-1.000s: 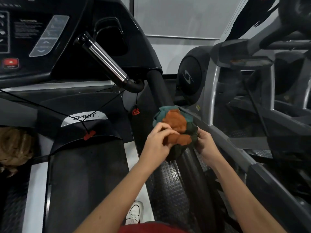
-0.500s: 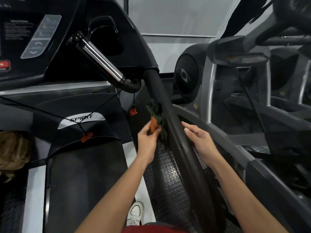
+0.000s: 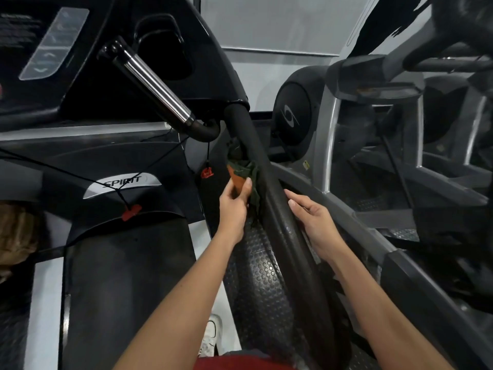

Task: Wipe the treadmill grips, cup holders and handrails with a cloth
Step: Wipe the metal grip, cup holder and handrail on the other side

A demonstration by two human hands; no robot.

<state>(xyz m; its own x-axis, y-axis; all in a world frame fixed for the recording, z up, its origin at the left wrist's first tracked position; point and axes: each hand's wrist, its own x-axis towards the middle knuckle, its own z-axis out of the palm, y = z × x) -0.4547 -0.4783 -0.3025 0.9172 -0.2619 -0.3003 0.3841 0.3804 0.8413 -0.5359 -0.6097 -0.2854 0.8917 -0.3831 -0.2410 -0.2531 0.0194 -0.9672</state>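
Note:
My left hand (image 3: 234, 204) grips an orange and dark green cloth (image 3: 241, 170), pressed against the left side of the black padded handrail (image 3: 269, 188) that slopes down from the treadmill console. Part of the cloth is hidden behind the rail. My right hand (image 3: 313, 220) lies on the rail's right side with fingers straight, holding nothing. A chrome grip bar (image 3: 153, 84) sticks out above left of the cloth, and a dark cup holder (image 3: 162, 46) sits in the console above it.
The treadmill belt (image 3: 128, 289) and its silver-badged motor cover (image 3: 122, 182) lie at lower left. A red safety clip (image 3: 207, 172) hangs on a cord beside the cloth. Another grey machine (image 3: 333, 129) stands close on the right. A white shoe (image 3: 212, 340) shows below.
The cloth was bunched on top of the rail between both hands. My left hand has carried it up along the rail's left side, and my right hand has let go and straightened.

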